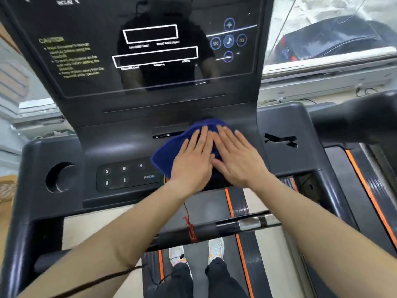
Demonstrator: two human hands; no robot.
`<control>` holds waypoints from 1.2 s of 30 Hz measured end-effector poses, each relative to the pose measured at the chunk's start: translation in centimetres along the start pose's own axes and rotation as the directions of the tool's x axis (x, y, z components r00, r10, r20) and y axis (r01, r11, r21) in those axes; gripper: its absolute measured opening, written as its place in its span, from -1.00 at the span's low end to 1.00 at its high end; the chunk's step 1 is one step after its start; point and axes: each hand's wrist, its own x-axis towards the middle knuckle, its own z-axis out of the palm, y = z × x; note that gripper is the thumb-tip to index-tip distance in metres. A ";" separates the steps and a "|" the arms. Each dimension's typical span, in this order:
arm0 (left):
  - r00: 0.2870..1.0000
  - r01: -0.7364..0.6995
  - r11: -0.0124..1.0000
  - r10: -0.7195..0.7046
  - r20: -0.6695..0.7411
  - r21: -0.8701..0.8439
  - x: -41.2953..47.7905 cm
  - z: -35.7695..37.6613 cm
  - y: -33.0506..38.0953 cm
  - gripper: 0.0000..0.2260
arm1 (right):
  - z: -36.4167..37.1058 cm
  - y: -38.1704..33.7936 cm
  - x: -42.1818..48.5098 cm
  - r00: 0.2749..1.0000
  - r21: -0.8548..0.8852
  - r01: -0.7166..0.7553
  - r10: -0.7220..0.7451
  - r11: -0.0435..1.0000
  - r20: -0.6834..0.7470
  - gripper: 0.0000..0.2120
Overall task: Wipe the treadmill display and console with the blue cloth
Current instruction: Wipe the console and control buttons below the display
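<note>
Two hands flat on the blue cloth point(171, 147), mid-console, below the display point(150, 50).

The left hand point(193, 160) and right hand point(236, 158) lie side by side, palms down, fingers extended and nearly touching, pressing the cloth against the console point(120, 145) rather than gripping it. The cloth sits bunched over the centre, just right of the keypad point(126, 175), its upper edge at the slot beneath the display. In my judgement the console pass is in hand; the display shows a reflection and cannot be rated for cleanliness. To do it well: keep even palm pressure, spread the cloth flatter, work in overlapping strokes across the keypad and around the cup recess point(60, 177) (lightly over buttons), then up the display.
</note>
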 end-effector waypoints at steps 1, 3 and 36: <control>0.999 -0.043 0.999 0.043 -0.009 0.008 1.6 0.0 1.3 -0.44 | 0.0 1.6 -0.5 0.998 0.004 -0.059 0.059 0.998 0.006 -0.29; 0.994 -0.110 0.994 0.110 -0.001 0.001 4.0 0.4 4.3 -0.44 | 0.7 4.3 -2.6 0.984 0.032 -0.178 0.178 0.983 0.000 -0.29; 0.984 -0.177 0.983 0.178 -0.007 0.041 5.9 0.3 5.0 -0.45 | 1.4 4.3 -2.2 0.955 0.252 -0.269 0.292 0.930 -0.058 -0.33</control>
